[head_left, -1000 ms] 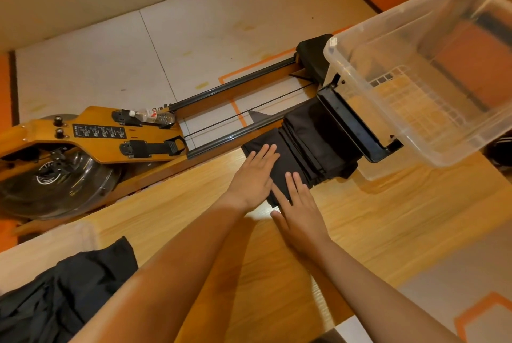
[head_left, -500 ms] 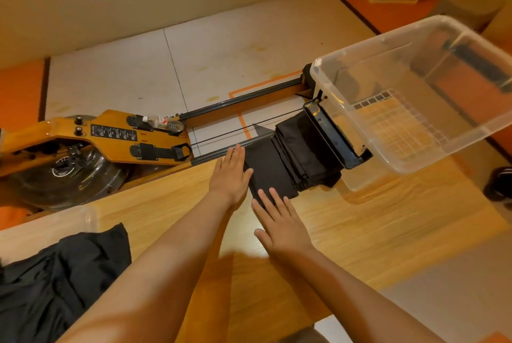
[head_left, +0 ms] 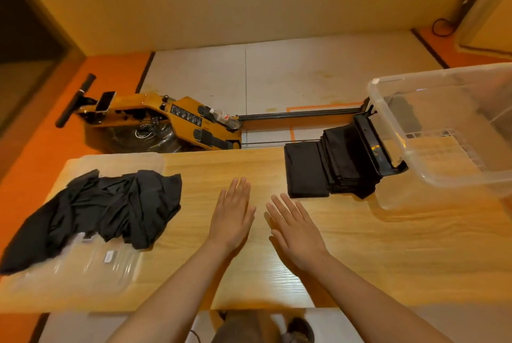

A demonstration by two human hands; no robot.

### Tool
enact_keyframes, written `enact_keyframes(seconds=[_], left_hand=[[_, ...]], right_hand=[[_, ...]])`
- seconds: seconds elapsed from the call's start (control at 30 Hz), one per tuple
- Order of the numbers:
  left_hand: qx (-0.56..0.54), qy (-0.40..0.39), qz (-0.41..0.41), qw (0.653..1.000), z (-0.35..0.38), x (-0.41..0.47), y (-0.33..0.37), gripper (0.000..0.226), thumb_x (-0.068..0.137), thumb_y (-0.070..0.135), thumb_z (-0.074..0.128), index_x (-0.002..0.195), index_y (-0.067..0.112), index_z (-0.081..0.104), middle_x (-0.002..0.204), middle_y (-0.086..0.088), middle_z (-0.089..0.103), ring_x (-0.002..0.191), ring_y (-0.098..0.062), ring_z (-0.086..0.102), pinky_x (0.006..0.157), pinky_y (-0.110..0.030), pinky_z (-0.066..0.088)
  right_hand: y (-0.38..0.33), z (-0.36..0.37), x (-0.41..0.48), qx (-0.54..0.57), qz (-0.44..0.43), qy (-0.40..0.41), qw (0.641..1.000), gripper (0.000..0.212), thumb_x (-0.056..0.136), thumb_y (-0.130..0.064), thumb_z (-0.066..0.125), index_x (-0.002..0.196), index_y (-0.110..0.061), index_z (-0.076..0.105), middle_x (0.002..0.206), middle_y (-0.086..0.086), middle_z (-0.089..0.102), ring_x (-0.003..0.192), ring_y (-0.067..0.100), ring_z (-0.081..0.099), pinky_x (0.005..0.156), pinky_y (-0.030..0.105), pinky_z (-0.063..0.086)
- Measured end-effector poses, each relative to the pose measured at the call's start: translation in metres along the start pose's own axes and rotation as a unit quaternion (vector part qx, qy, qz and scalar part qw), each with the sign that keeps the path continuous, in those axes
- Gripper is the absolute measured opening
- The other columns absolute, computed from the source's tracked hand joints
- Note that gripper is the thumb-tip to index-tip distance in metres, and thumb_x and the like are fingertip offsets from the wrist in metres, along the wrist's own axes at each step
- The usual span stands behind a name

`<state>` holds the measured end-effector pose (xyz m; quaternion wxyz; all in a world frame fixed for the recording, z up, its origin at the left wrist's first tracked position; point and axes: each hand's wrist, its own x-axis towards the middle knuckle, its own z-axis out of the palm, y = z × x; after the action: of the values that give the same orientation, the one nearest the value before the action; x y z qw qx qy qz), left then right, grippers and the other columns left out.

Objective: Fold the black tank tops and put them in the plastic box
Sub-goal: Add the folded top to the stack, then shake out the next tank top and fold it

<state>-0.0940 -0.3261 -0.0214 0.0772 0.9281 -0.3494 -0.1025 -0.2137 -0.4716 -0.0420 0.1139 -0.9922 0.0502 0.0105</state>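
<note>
Black folded tank tops (head_left: 336, 162) lay stacked at the far edge of the light wooden worktop (head_left: 388, 245), just beside the clear plastic box (head_left: 443, 176) at the far right corner. The box appeared to hold no tops yet. A crumpled heap of unfolded black tops (head_left: 110, 209) sat on a clear plastic lid (head_left: 110, 262) toward the left edge, one end reaching that edge. Left hand (head_left: 231, 218) and right hand (head_left: 297, 234) were flat over the bare middle, fingers straight and apart, holding nothing; contact with the wood could not be told. Judged step: between garments, one fold finished. The next move likely called for drawing a single top clear of the tangled heap. The bare middle gave room to spread it. The stack sat close to the far edge, so pushes that way risked a drop.
</note>
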Motion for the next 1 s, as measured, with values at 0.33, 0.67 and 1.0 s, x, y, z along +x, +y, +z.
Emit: enact_keyframes(seconds=[0.33, 0.67, 1.0], left_hand=[[-0.03, 0.096, -0.108, 0.989, -0.007, -0.083, -0.098, 0.063, 0.097, 0.045, 0.012, 0.154, 0.019, 0.006, 0.161, 0.004, 0.004, 0.148, -0.008, -0.005, 0.119, -0.03, -0.009], [-0.05, 0.126, -0.155, 0.979, -0.027, -0.105, -0.219, 0.06, 0.098, 0.045, 0.009, 0.153, 0.022, 0.005, 0.16, 0.006, 0.002, 0.148, -0.007, -0.009, 0.12, -0.031, -0.005], [-0.136, 0.065, -0.121, 0.981, -0.031, -0.106, -0.261, 0.052, 0.103, 0.041, 0.035, 0.151, 0.025, 0.026, 0.156, 0.006, 0.029, 0.143, -0.009, 0.024, 0.115, -0.024, 0.015]], right_hand=[[-0.075, 0.006, 0.044, -0.014, -0.077, -0.044, 0.996, 0.06, 0.098, -0.044, 0.02, 0.152, -0.019, 0.022, 0.159, 0.001, 0.016, 0.148, 0.02, 0.005, 0.115, 0.036, -0.001], [-0.214, 0.028, 0.129, 0.061, -0.091, -0.056, 0.992, 0.079, 0.084, -0.058, -0.002, 0.153, -0.021, 0.003, 0.159, -0.005, -0.005, 0.145, 0.01, -0.014, 0.118, 0.031, -0.008], [-0.28, 0.057, 0.14, 0.196, 0.078, -0.019, 0.977, 0.07, 0.098, -0.058, 0.019, 0.141, -0.01, 0.045, 0.149, 0.005, 0.041, 0.14, 0.017, 0.035, 0.111, 0.029, 0.03]])
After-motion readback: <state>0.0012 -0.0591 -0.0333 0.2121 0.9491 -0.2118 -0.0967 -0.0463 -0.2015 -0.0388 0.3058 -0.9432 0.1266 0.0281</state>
